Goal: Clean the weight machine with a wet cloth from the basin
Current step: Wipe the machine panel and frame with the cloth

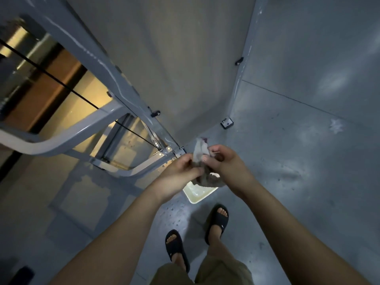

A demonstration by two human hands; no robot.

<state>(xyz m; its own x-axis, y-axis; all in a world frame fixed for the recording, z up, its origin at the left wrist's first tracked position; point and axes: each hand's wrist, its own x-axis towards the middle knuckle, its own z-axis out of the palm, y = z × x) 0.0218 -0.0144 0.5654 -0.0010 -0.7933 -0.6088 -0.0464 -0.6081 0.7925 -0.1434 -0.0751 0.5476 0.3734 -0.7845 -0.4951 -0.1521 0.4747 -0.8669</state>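
Head view: cloth (208,180) held over basin (196,196).
Both left grip (181,169) and right grip (228,163) pinch it, fingers curled.

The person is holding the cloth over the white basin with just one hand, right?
No, not one hand. In the head view both the left hand and the right hand grip the cloth over the white basin.

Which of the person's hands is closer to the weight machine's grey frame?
Left. The left hand grips the cloth just beside the lower corner of the grey frame; the right hand holds the cloth's other side, farther from it.
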